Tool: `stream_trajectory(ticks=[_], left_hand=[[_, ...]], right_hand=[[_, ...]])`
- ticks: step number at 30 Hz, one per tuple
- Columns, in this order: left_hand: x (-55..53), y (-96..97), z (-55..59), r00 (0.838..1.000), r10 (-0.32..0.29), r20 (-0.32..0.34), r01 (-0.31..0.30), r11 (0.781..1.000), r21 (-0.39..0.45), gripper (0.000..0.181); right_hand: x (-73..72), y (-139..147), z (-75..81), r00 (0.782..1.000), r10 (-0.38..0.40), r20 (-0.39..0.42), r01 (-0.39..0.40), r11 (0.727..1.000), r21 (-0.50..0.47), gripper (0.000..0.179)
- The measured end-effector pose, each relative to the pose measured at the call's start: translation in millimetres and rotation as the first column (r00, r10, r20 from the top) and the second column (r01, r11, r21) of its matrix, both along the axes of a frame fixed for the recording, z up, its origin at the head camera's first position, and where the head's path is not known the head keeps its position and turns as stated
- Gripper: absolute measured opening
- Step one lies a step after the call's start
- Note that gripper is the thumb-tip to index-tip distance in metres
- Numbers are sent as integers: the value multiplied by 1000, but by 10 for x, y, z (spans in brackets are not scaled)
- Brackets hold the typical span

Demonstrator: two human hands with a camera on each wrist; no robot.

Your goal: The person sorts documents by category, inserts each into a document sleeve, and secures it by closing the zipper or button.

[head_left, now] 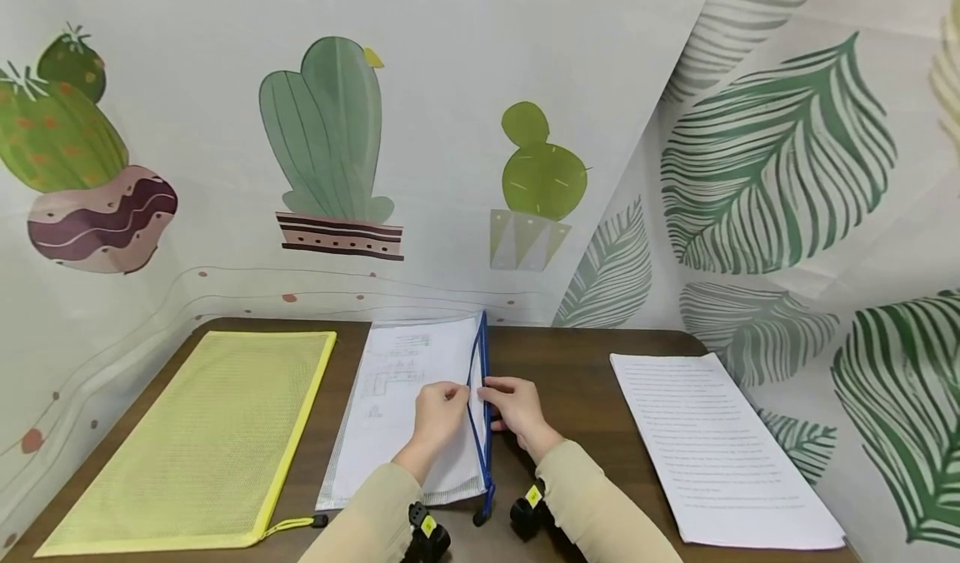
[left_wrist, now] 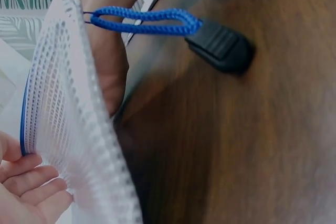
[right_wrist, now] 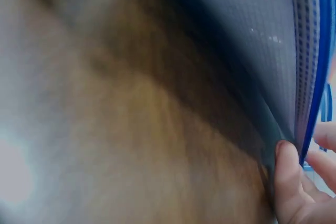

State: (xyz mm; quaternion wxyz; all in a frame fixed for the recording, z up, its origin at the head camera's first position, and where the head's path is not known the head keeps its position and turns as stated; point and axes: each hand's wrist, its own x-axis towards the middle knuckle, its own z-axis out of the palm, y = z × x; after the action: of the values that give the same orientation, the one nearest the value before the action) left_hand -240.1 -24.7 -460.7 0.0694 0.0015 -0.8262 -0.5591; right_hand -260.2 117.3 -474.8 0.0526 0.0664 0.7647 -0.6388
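A clear mesh zip pouch (head_left: 352,455) with blue edging lies on the table, a printed sheet (head_left: 397,371) showing through it. My left hand (head_left: 437,420) pinches one blue lip of the mouth, on the pouch's right side. Across from it, my right hand (head_left: 521,413) holds the other lip between thumb and fingers. The two lips stand apart between the hands. In the left wrist view, the left fingers (left_wrist: 37,184) sit at the blue edge. A blue cord loop (left_wrist: 142,21) with a black pull (left_wrist: 223,48) hangs from the pouch's near corner.
A yellow mesh zip pouch (head_left: 202,430) lies at the left, its yellow cord and dark pull (head_left: 320,520) near the front. On the right is a stack of printed paper (head_left: 720,446). The brown table (head_left: 577,363) ends at a patterned cloth backdrop (head_left: 450,171).
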Motion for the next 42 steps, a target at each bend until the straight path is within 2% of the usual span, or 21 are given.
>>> stream_trajectory(ticks=[3, 6, 8, 10, 12, 14, 19, 21, 22, 24, 31, 36, 39, 41, 42], left_hand=[[-37, -25, -22, 1000, -9, -21, 9, 1000, -21, 20], [-65, -52, -21, 999, -27, -33, 25, 999, -48, 20], [-80, -72, -13, 999, -42, -32, 39, 997, -69, 19], [-92, -91, -3, 998, -59, -30, 57, 995, -83, 19], [-100, -106, 12, 997, -76, -26, 74, 993, -92, 19], [-107, -116, 26, 995, -95, -27, 92, 991, -95, 19], [-132, -127, 30, 992, -123, -20, 120, 987, -110, 19], [-145, -130, 21, 991, -131, -13, 129, 984, -120, 19], [-151, -133, 13, 991, -137, -9, 135, 983, -125, 19], [-164, -140, -2, 989, -150, 0, 148, 979, -137, 18], [-172, -156, -39, 980, -201, 4, 199, 965, -173, 17], [-141, -153, -49, 969, -247, -18, 237, 946, -222, 18], [-105, -159, -55, 950, -311, -10, 296, 913, -280, 25], [-74, -164, -57, 924, -381, 14, 364, 871, -330, 36], [-57, -165, -49, 906, -422, 31, 404, 843, -354, 44]], right_hand=[[48, 65, 9, 999, 45, 18, -44, 999, -19, 47], [112, 147, 18, 992, 122, 43, -120, 992, -42, 49], [161, 200, 18, 979, 193, 71, -188, 980, -69, 49], [222, 247, 23, 954, 280, 106, -267, 957, -116, 50], [281, 291, 24, 916, 374, 148, -348, 921, -176, 50], [346, 333, 27, 864, 469, 181, -424, 874, -238, 47], [501, 409, 29, 720, 674, 164, -598, 723, -346, 28], [557, 420, 26, 679, 720, 142, -643, 677, -358, 21], [584, 422, 24, 669, 731, 138, -656, 667, -354, 19], [633, 418, 22, 665, 734, 140, -666, 667, -335, 19], [728, 400, 47, 724, 674, 148, -644, 737, -207, 30], [730, 449, 88, 737, 658, 158, -645, 753, -131, 29], [726, 484, 92, 749, 640, 169, -631, 768, -113, 26], [727, 503, 82, 760, 626, 174, -616, 780, -114, 24], [728, 510, 80, 767, 617, 178, -606, 787, -119, 23]])
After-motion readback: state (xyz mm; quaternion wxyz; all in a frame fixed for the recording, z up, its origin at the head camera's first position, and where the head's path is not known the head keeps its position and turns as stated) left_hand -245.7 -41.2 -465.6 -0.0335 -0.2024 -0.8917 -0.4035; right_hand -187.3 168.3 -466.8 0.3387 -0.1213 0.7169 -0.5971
